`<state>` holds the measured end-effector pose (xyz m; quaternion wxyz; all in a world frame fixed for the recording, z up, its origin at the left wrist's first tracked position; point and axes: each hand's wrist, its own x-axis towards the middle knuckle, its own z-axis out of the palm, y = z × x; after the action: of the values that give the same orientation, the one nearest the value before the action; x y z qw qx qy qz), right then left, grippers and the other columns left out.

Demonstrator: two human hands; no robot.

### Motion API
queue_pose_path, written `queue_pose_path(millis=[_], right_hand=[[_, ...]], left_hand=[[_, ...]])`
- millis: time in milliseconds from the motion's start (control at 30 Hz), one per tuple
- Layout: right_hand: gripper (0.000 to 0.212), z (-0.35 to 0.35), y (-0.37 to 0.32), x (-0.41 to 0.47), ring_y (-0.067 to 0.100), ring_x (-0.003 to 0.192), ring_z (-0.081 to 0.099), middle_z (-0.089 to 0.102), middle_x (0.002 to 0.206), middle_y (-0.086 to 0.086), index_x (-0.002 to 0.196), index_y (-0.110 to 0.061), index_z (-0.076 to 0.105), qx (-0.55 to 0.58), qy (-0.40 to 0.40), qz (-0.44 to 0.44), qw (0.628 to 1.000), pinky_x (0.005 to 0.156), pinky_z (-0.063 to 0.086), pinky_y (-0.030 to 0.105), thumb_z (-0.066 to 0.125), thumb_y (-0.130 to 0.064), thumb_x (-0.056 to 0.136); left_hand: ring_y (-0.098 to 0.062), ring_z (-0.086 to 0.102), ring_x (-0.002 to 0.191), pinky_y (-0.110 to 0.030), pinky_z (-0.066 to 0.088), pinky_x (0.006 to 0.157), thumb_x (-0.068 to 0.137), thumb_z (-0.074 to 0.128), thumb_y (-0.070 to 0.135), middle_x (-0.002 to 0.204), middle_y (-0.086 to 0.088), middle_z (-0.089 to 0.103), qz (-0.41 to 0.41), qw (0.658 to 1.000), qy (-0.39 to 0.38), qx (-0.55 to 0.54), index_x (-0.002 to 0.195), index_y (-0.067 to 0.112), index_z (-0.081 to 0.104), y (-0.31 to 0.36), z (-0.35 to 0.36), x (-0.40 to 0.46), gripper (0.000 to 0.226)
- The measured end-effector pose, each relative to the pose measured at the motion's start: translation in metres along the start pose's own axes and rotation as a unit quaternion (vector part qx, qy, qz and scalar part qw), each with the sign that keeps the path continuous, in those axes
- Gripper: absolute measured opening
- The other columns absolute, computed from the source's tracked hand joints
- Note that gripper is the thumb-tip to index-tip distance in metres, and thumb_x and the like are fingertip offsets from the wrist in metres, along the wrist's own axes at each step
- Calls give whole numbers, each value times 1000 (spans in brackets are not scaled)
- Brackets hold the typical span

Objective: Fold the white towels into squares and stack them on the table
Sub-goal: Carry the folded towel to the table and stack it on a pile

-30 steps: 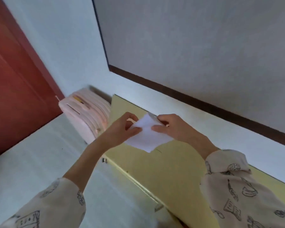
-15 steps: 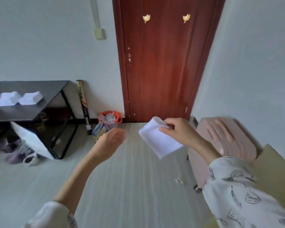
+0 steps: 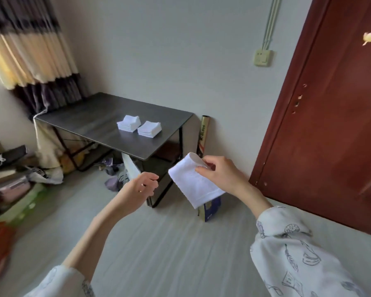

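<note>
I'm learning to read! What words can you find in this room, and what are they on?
"GLASS", running down the tall tube that leans on the wall beside the table; the first letter is blurred.
Blue box on the floor: print too small to read.
Nothing else carries readable words.

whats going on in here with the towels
A person is carrying a folded white towel, pinched in the right hand. The left hand holds nothing, its fingers loosely curled. Ahead, two stacks of folded towels sit side by side on the dark table, so this one probably goes there next.
</note>
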<state>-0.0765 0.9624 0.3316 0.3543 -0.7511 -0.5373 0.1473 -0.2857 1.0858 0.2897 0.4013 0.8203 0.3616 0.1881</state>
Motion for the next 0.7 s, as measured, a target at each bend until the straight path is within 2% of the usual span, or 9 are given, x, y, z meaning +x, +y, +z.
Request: queue_pose_path(millis=[100, 167, 233, 400, 500, 567, 633, 700], right_hand=[[31, 21, -11, 68, 9, 56, 34, 40, 60, -6, 64, -15, 44, 26, -36, -28, 999, 53, 27, 22, 58, -28, 88], [30, 38, -18, 110, 9, 55, 33, 39, 59, -8, 66, -12, 46, 37, -60, -42, 997, 54, 28, 21, 58, -28, 89], [30, 57, -23, 153, 10, 57, 35, 40, 60, -7, 68, -8, 49, 47, -76, -52, 995, 56, 29, 22, 58, -28, 89], [28, 120, -36, 263, 8, 58, 38, 44, 60, -9, 64, -18, 49, 51, -117, -64, 990, 54, 29, 17, 58, -28, 89], [21, 164, -44, 329, 6, 61, 43, 52, 67, -6, 77, -11, 60, 60, -138, -61, 987, 57, 33, 16, 59, -29, 89], [21, 189, -51, 373, 6, 62, 44, 56, 70, -1, 82, -8, 63, 77, -136, -46, 987, 59, 34, 17, 60, -28, 89], [22, 212, -58, 415, 3, 57, 39, 49, 64, -6, 75, -9, 60, 92, -138, -27, 986, 56, 32, 14, 60, -27, 89], [23, 228, -63, 453, 2, 54, 40, 45, 60, -11, 69, -15, 57, 111, -139, -9, 984, 55, 33, 11, 60, -25, 89]], left_hand=[[-9, 65, 83, -31, 51, 74, 95, 47, 21, 96, 6, 67, -28, 1000, 12, -3, 96, 37, 52, -27, -31, 41, 17], [-6, 64, 81, -22, 48, 69, 95, 47, 20, 97, 5, 67, -51, 998, 21, -14, 94, 38, 52, -48, -50, 66, 18], [-5, 64, 79, -20, 48, 68, 95, 48, 20, 98, 3, 66, -66, 997, 32, -28, 94, 36, 52, -69, -68, 93, 17], [-10, 65, 85, -21, 50, 72, 94, 50, 24, 102, 0, 65, -94, 991, 39, -87, 109, 23, 56, -135, -109, 174, 16], [-11, 63, 98, -28, 52, 84, 90, 55, 38, 110, 1, 64, -121, 976, 38, -177, 117, 22, 55, -182, -140, 231, 31], [-9, 59, 107, -30, 50, 88, 82, 60, 51, 120, 2, 61, -145, 958, 6, -247, 126, 24, 50, -215, -163, 274, 53], [-9, 54, 117, -34, 48, 93, 74, 64, 59, 129, 3, 56, -163, 936, -38, -309, 133, 27, 44, -244, -185, 315, 70], [-11, 52, 121, -37, 44, 98, 70, 67, 61, 132, 3, 54, -152, 922, -78, -348, 132, 30, 45, -263, -201, 355, 73]])
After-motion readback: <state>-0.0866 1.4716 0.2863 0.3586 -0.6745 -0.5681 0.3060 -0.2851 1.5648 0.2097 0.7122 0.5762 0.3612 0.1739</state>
